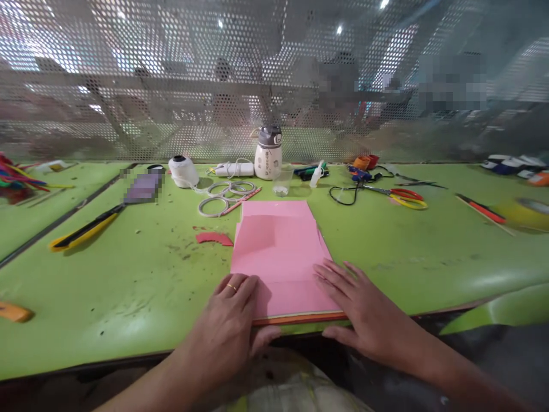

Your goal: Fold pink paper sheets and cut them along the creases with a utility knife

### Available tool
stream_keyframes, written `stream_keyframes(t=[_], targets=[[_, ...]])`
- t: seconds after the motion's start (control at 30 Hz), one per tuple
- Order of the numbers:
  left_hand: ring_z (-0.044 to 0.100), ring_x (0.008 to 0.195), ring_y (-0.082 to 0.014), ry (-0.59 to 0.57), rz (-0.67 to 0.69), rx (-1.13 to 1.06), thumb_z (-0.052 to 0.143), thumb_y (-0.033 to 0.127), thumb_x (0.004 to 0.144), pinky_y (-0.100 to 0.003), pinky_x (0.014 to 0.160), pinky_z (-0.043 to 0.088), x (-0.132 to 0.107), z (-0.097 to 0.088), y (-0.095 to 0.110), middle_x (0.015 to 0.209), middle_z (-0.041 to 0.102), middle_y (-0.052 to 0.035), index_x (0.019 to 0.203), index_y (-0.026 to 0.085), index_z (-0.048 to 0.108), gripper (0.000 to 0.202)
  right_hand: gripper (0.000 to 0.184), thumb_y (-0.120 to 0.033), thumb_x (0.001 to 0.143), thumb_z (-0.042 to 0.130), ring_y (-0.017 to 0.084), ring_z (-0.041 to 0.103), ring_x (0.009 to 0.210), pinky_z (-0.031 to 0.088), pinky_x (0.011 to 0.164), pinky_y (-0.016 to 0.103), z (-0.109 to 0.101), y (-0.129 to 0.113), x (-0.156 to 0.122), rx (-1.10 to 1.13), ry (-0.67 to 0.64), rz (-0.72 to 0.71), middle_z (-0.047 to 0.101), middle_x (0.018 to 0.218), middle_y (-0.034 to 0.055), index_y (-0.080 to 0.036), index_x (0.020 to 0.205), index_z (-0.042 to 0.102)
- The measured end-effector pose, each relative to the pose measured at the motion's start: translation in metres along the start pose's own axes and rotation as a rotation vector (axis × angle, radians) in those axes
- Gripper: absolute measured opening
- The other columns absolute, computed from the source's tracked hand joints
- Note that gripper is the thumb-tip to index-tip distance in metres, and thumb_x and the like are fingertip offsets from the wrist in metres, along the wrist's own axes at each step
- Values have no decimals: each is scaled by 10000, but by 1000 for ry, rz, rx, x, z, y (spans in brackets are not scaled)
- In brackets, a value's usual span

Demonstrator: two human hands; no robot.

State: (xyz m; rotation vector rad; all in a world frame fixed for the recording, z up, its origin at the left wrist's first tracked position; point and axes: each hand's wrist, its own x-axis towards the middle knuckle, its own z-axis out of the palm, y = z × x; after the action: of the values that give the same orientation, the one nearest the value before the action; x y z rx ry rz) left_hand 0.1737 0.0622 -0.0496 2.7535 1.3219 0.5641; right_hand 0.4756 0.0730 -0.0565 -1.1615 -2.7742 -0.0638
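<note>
Left of the pink paper stack [278, 246], a yellow utility knife [86, 229] is lying on the table [128, 297], and a red scrap [214, 238] is sitting just beside the stack's left edge. You are pressing your left hand [227, 325] flat on the stack's near left corner, fingers extended, gripping nothing. The stack is lying at the table's near edge. Your right hand [364, 312] is resting flat on its near right corner, fingers spread. Well right, 1 pair of scissors [403, 197] is lying.
</note>
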Motion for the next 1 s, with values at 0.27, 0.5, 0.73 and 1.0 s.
stream_keyframes(t=[0.27,0.5,0.73,1.0], targets=[[588,1014,-318,122,19,38,525,435,985,-497,855,532,-18,-6,-23,1103,667,-159,1131,105,616,372,742,-462,980,530,319,410,1443,415,1135,553,1,6,-16,119,61,73,423,1570,173,-179,1600,239],[605,1023,-251,138,37,-81,516,261,1006,-408,884,535,-18,-7,-33,1110,681,-130,1076,123,641,199,520,-377,1027,444,275,437,1429,451,1131,481,-3,10,-20,215,69,152,468,1544,155,-163,1500,452],[600,935,-241,34,106,-66,507,199,979,-387,811,518,2,-20,-37,905,675,-85,837,175,648,201,274,-318,1005,515,293,621,1115,504,969,512,-24,13,12,87,109,83,721,1104,150,-155,1135,693],[543,757,-242,-108,261,234,535,67,876,-383,681,493,23,-22,-44,850,602,-87,858,174,628,143,318,0,817,555,289,598,1024,512,883,437,-31,4,52,-146,-59,-127,677,1070,153,-108,1096,662]])
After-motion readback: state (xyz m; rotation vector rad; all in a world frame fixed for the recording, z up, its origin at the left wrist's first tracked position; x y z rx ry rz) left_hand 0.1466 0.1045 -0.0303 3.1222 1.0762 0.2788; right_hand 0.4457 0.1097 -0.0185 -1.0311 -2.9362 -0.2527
